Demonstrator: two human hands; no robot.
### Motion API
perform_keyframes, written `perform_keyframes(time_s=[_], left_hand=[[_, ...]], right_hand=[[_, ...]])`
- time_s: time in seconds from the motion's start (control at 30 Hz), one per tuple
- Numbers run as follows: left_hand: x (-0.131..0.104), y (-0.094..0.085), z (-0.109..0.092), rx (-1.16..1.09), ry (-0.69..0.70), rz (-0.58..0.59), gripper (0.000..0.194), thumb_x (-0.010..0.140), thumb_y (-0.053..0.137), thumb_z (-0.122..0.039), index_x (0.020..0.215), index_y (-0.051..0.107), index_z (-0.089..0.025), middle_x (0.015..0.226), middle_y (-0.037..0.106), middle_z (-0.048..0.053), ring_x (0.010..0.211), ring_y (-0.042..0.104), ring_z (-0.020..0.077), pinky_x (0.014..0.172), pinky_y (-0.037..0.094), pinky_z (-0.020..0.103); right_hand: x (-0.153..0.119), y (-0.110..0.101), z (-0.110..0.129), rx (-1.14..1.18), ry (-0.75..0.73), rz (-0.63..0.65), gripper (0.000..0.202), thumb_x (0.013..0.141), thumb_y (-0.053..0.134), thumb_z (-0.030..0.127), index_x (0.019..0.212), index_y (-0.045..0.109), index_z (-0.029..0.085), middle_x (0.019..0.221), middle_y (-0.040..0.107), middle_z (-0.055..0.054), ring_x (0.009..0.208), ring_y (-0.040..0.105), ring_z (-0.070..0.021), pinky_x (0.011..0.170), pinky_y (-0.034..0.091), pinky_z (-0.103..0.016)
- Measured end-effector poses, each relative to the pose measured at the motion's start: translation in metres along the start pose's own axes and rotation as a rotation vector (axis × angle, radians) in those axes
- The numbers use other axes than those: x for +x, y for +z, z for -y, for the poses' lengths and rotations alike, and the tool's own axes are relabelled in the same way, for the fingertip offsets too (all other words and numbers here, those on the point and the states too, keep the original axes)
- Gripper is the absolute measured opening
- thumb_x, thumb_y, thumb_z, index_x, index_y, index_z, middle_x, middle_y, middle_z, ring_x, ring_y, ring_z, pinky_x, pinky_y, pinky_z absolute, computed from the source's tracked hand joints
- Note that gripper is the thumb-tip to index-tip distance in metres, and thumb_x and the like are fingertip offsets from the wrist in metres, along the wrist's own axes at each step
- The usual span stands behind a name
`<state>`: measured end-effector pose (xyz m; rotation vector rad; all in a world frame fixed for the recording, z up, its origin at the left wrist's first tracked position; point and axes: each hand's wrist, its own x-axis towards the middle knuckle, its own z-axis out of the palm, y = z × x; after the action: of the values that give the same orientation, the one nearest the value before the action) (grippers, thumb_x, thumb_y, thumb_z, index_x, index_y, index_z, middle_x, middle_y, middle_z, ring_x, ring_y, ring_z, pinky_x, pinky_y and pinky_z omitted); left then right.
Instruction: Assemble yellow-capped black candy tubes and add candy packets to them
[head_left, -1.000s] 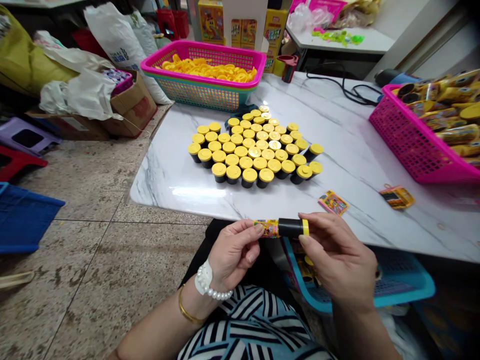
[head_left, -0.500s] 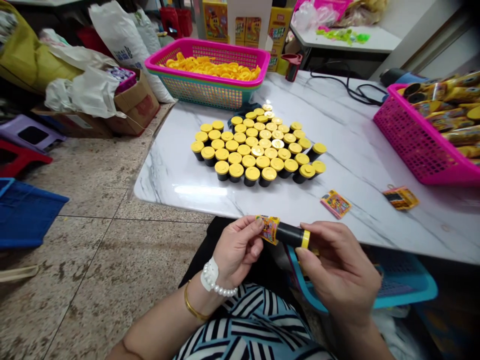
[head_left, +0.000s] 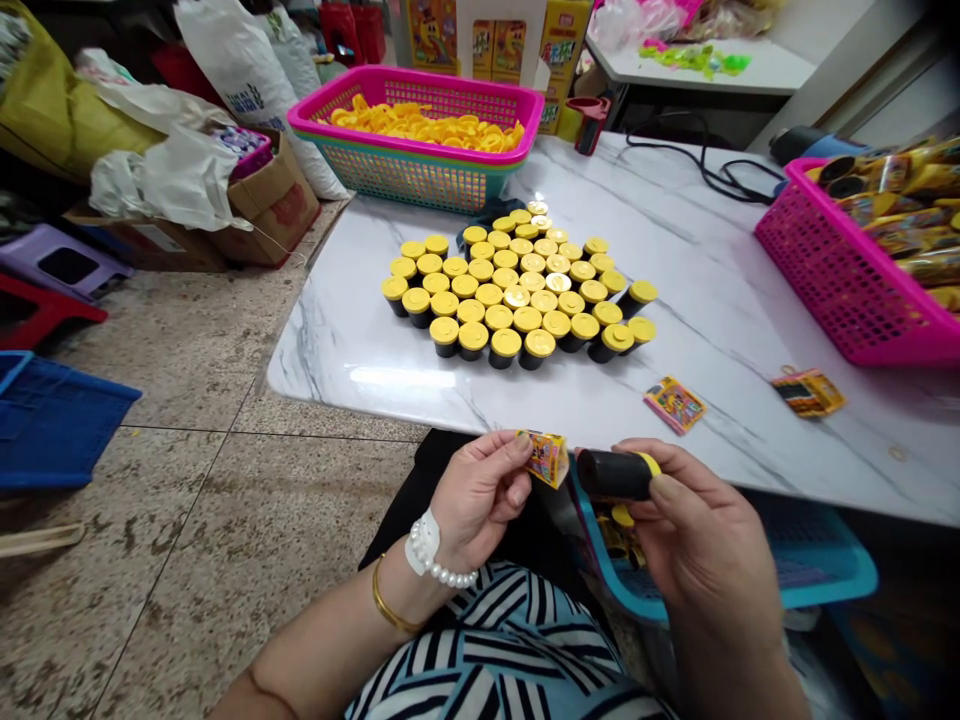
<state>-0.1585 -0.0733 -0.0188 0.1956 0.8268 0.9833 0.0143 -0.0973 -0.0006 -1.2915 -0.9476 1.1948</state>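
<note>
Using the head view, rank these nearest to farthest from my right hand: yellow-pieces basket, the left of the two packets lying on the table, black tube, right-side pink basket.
1. Black tube: held in the right hand.
2. Left packet: on the table, just beyond the hand.
3. Right-side pink basket: farther forward, right.
4. Yellow-pieces basket: far left side.

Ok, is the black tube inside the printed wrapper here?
No, a gap shows between the printed wrapper in the left hand and the black tube in the right hand.
</note>
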Motion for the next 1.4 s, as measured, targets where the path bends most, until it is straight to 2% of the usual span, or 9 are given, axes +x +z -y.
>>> perform_keyframes(time_s=[0.23, 0.4, 0.57, 0.7, 0.8, 0.97, 1.23, 1.33, 1.4], left_hand=[[-0.001, 0.005, 0.0, -0.074, -0.053, 0.064, 0.03, 0.067, 0.084, -0.029, 0.074, 0.061, -0.01, 0.061, 0.055, -0.003, 0.039, 0.033, -0.0019, 0.034, 0.015, 0.012], [-0.001, 0.003, 0.006, -0.015, -0.023, 0.045, 0.029, 0.069, 0.082, -0.03, 0.078, 0.063, -0.01, 0.063, 0.059, -0.001, 0.038, 0.034, -0.0016, 0.034, 0.013, 0.013], [-0.004, -0.002, 0.007, 0.047, 0.025, 0.012, 0.031, 0.07, 0.081, -0.034, 0.077, 0.062, -0.011, 0.059, 0.055, -0.003, 0.038, 0.032, -0.0006, 0.033, 0.01, 0.014], [-0.005, -0.007, 0.007, 0.048, -0.05, 0.039, 0.029, 0.072, 0.079, -0.034, 0.078, 0.06, -0.012, 0.047, 0.046, -0.007, 0.035, 0.027, -0.0002, 0.034, 0.01, 0.014], [-0.003, -0.008, 0.008, 0.012, -0.101, 0.076, 0.028, 0.074, 0.077, -0.033, 0.078, 0.057, -0.014, 0.052, 0.051, -0.006, 0.032, 0.027, -0.0006, 0.032, 0.01, 0.015], [-0.003, -0.006, 0.008, 0.022, -0.054, 0.082, 0.026, 0.075, 0.076, -0.03, 0.08, 0.058, -0.012, 0.063, 0.059, -0.002, 0.032, 0.032, -0.0014, 0.032, 0.011, 0.015], [-0.013, -0.014, 0.004, 0.141, 0.014, 0.008, 0.028, 0.077, 0.075, -0.035, 0.088, 0.064, -0.012, 0.044, 0.046, -0.007, 0.034, 0.027, 0.0008, 0.032, 0.013, 0.012], [-0.018, -0.02, 0.001, 0.293, 0.138, 0.007, 0.03, 0.078, 0.075, -0.035, 0.097, 0.066, -0.014, 0.054, 0.056, -0.003, 0.04, 0.04, 0.0029, 0.034, 0.021, 0.011], [-0.021, -0.024, -0.001, 0.424, 0.201, 0.105, 0.043, 0.072, 0.081, -0.031, 0.109, 0.065, -0.017, 0.081, 0.069, 0.004, 0.059, 0.056, 0.0074, 0.043, 0.036, 0.013]], right_hand=[[-0.005, 0.01, -0.001, -0.162, -0.064, -0.04, 0.018, 0.084, 0.068, 0.029, 0.1, 0.071, 0.02, 0.104, 0.073, -0.007, 0.092, 0.071, -0.0197, 0.08, 0.059, -0.028], [-0.018, 0.017, -0.003, -0.307, -0.222, -0.063, 0.023, 0.084, 0.068, 0.023, 0.106, 0.062, 0.022, 0.126, 0.067, -0.012, 0.089, 0.073, -0.0184, 0.08, 0.061, -0.029], [-0.018, 0.01, -0.009, -0.399, -0.292, 0.102, 0.025, 0.085, 0.065, 0.02, 0.108, 0.058, 0.023, 0.11, 0.073, -0.009, 0.092, 0.073, -0.0195, 0.079, 0.061, -0.029], [-0.013, 0.001, -0.006, -0.565, -0.334, 0.147, 0.025, 0.084, 0.066, 0.021, 0.109, 0.062, 0.023, 0.106, 0.074, -0.006, 0.093, 0.072, -0.0191, 0.082, 0.059, -0.028], [-0.012, -0.002, 0.0, -0.586, -0.34, 0.175, 0.022, 0.085, 0.065, 0.022, 0.107, 0.062, 0.024, 0.107, 0.074, -0.005, 0.092, 0.073, -0.0183, 0.082, 0.059, -0.027], [-0.013, -0.001, 0.002, -0.632, -0.371, 0.153, 0.027, 0.084, 0.066, 0.021, 0.111, 0.062, 0.024, 0.103, 0.074, -0.004, 0.085, 0.073, -0.0161, 0.077, 0.06, -0.024], [-0.018, -0.007, -0.012, -0.55, -0.445, 0.056, 0.034, 0.079, 0.072, 0.016, 0.112, 0.065, 0.025, 0.105, 0.072, -0.005, 0.091, 0.07, -0.02, 0.083, 0.059, -0.033], [-0.021, -0.016, -0.009, -0.513, -0.456, 0.103, 0.036, 0.078, 0.073, 0.014, 0.113, 0.066, 0.025, 0.106, 0.071, -0.005, 0.095, 0.069, -0.0211, 0.087, 0.057, -0.036], [-0.023, -0.022, -0.005, -0.491, -0.45, 0.17, 0.036, 0.079, 0.072, 0.014, 0.113, 0.066, 0.027, 0.106, 0.07, -0.004, 0.097, 0.067, -0.0207, 0.089, 0.056, -0.035]])
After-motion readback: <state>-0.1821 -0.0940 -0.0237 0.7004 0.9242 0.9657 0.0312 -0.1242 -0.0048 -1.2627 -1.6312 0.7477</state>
